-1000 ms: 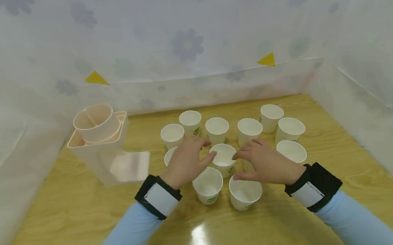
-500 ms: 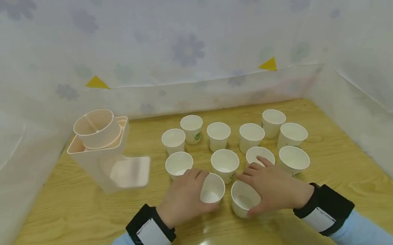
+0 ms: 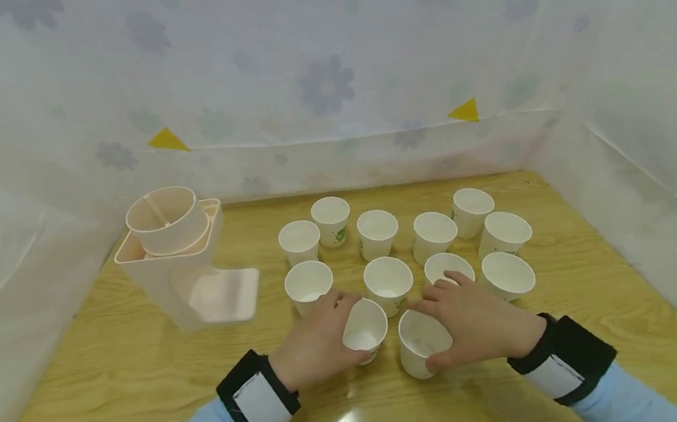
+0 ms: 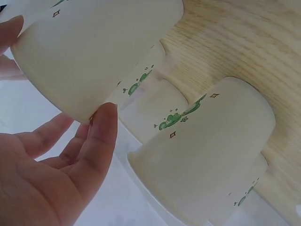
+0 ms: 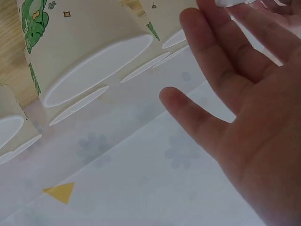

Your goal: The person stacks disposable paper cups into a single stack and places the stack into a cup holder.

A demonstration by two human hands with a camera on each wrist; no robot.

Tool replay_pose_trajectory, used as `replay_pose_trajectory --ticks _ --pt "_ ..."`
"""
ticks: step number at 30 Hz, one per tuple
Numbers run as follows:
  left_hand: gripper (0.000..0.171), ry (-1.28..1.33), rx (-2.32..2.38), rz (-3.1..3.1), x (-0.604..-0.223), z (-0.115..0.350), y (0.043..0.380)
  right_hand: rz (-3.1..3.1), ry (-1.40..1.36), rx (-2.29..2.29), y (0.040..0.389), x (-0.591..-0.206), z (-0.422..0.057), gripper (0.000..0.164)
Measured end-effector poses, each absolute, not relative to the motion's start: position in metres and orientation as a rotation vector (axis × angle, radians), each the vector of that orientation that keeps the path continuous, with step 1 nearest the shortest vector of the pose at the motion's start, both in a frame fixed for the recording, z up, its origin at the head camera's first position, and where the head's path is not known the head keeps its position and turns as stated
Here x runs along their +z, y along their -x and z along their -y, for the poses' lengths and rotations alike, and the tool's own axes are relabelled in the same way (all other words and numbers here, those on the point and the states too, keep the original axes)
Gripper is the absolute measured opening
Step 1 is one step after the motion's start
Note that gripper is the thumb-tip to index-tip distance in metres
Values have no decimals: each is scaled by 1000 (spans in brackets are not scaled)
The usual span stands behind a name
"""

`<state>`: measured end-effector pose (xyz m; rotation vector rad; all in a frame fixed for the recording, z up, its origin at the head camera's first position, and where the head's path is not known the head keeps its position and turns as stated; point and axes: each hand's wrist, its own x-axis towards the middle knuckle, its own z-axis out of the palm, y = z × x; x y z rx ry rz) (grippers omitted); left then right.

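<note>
Two white paper cups stand upright at the front of a group on the wooden table. My left hand (image 3: pixel 319 345) holds the front-left paper cup (image 3: pixel 365 326), thumb at its near side and fingers round its left and far side. In the left wrist view, fingertips press the rim of this cup (image 4: pixel 94 52), which has small printed marks. My right hand (image 3: pixel 483 323) holds the front-right paper cup (image 3: pixel 417 341) by its rim, thumb in front and index finger behind. In the right wrist view only a sliver of that cup's rim (image 5: pixel 233 2) shows between the fingers.
Several more paper cups stand close behind, among them a middle cup (image 3: pixel 387 278) and a right cup (image 3: pixel 507 275). A pale pink dispenser-like stand (image 3: pixel 181 291) with a round cup-shaped top (image 3: pixel 167 227) is at the left. White flowered sheeting (image 3: pixel 320 46) encloses the wooden table (image 3: pixel 147 400).
Both hands have come down and toward the body from above the middle cups to the two front cups, and their fingers have closed round them. Over the last half second they barely move.
</note>
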<state>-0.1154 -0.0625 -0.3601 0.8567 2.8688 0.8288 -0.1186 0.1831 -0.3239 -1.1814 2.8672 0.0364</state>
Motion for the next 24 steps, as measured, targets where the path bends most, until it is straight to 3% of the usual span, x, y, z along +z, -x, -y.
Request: replay_pose_trajectory --ticks 14,24 --pt "79 -850 842 -2758 -358 55 110 -2967 1077 42 120 -294 -195 63" --pt "88 -860 841 -2675 -356 39 110 -3100 1164 6 120 -258 -196 62"
